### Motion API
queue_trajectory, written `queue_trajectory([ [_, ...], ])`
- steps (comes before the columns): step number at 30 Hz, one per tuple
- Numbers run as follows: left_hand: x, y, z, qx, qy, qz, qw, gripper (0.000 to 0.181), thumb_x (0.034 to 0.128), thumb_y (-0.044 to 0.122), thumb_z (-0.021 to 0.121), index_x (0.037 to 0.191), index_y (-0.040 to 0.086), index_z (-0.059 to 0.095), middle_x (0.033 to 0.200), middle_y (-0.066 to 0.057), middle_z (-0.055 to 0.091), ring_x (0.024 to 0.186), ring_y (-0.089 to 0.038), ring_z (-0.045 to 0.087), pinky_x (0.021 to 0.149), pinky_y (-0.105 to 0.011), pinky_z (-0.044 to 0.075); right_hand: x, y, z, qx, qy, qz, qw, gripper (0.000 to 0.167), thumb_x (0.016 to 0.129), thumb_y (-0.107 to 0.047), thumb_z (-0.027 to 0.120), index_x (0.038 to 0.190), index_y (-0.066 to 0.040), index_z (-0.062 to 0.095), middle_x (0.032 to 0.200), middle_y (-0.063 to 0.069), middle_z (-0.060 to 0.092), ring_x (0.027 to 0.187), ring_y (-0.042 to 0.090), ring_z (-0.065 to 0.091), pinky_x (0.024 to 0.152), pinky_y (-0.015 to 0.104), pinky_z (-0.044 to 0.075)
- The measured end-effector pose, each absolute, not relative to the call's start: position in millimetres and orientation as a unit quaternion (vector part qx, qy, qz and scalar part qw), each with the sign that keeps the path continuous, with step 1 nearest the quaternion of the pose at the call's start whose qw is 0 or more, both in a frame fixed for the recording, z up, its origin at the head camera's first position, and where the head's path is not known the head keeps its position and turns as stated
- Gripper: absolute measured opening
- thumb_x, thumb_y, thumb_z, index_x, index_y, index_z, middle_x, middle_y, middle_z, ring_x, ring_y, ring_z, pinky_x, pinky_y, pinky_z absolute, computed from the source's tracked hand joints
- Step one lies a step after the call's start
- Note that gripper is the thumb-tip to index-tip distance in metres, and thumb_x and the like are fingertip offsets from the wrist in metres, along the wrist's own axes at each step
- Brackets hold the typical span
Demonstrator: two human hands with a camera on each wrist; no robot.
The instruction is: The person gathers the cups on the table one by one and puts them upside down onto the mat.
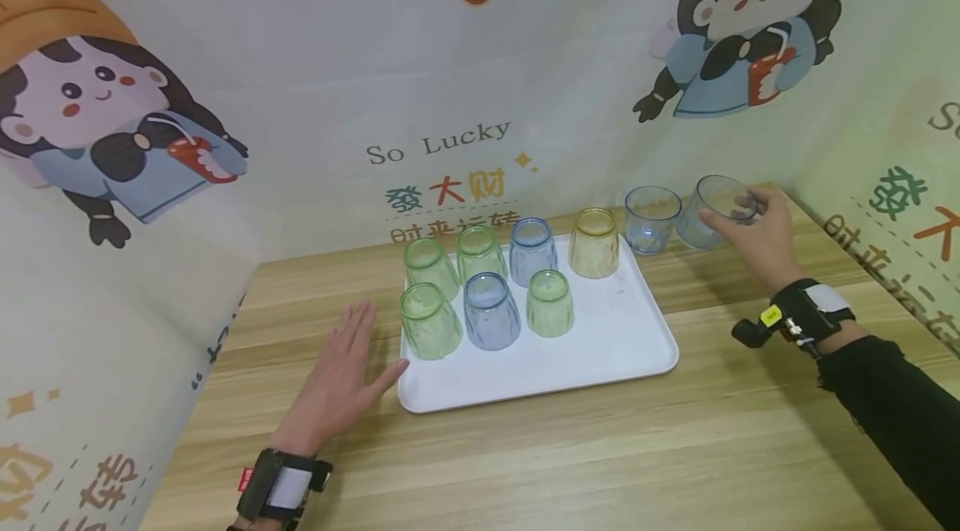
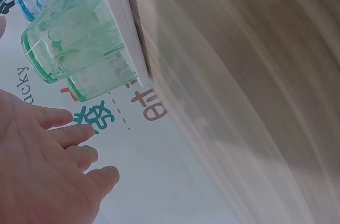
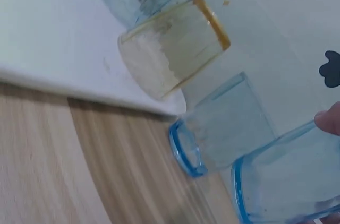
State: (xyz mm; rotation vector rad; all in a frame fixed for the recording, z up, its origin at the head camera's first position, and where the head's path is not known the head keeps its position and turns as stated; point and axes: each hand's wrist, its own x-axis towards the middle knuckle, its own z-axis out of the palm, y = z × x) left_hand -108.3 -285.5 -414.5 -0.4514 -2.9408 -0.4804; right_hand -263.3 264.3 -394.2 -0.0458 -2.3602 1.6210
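My right hand (image 1: pixel 761 235) grips a clear blue glass (image 1: pixel 705 218), thumb on one side and fingers on the other near its wide top rim. That glass leans slightly, and its thick blue base shows low in the right wrist view. Just left of it, another blue glass (image 1: pixel 651 222) stands mouth up on the table. My left hand (image 1: pixel 337 385) holds nothing, fingers extended beside the left edge of the white tray (image 1: pixel 600 356); its thumb tip is close to the rim. In the left wrist view, a green glass (image 2: pixel 74 35) is beyond my fingers.
Upside down on the tray stand several green glasses (image 1: pixel 431 323), two blue glasses (image 1: pixel 492 312) and one yellow glass (image 1: pixel 595 243) at the back right corner. A printed cloth (image 1: pixel 337 56) hangs behind and along both sides of the wooden table (image 1: pixel 525 456).
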Motion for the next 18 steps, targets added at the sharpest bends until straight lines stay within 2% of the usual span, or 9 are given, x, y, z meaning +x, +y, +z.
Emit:
queue_trajectory([
  [4, -108.2, -285.1, -413.8, -0.150, -0.973, -0.159, 0.066, 0.093, 0.1019, 0.054, 0.054, 0.158, -0.008, 0.013, 0.164, -0.026, 0.008, 0.151, -0.042, 0.003, 0.119, -0.058, 0.010, -259.6, 258.1, -386.7, -0.032, -0.801, 0.582, 0.138, 0.088, 0.096, -0.030, 0.072, 0.157, 0.002, 0.018, 0.147, 0.017, 0.034, 0.127, 0.027, 0.040, 0.093, 0.022, 0.044],
  [11, -107.8, -287.4, -415.9, -0.143, -0.975, -0.160, 0.066, 0.092, 0.1024, 0.054, 0.053, 0.159, -0.007, 0.013, 0.165, -0.025, 0.010, 0.151, -0.041, 0.003, 0.120, -0.058, 0.010, -251.6, 253.0, -375.2, -0.072, -0.763, 0.621, 0.163, 0.086, 0.094, -0.031, 0.073, 0.157, -0.005, 0.020, 0.140, 0.000, 0.038, 0.120, 0.013, 0.039, 0.085, 0.018, 0.041],
  [15, -108.1, -287.8, -415.9, -0.143, -0.974, -0.164, 0.065, 0.092, 0.1024, 0.053, 0.053, 0.159, -0.007, 0.013, 0.165, -0.026, 0.009, 0.151, -0.042, 0.004, 0.120, -0.057, 0.009, -245.8, 250.9, -366.7, -0.080, -0.707, 0.679, 0.181, 0.089, 0.092, -0.025, 0.077, 0.158, -0.007, 0.020, 0.140, 0.000, 0.039, 0.118, 0.012, 0.040, 0.086, 0.016, 0.041],
  [18, -107.9, -286.7, -416.1, -0.145, -0.973, -0.166, 0.067, 0.091, 0.1024, 0.052, 0.054, 0.158, -0.008, 0.015, 0.164, -0.027, 0.011, 0.150, -0.043, 0.005, 0.119, -0.059, 0.011, -240.3, 250.9, -359.9, -0.072, -0.664, 0.723, 0.179, 0.091, 0.091, -0.020, 0.078, 0.159, -0.007, 0.018, 0.142, 0.003, 0.039, 0.118, 0.011, 0.042, 0.094, 0.017, 0.041],
])
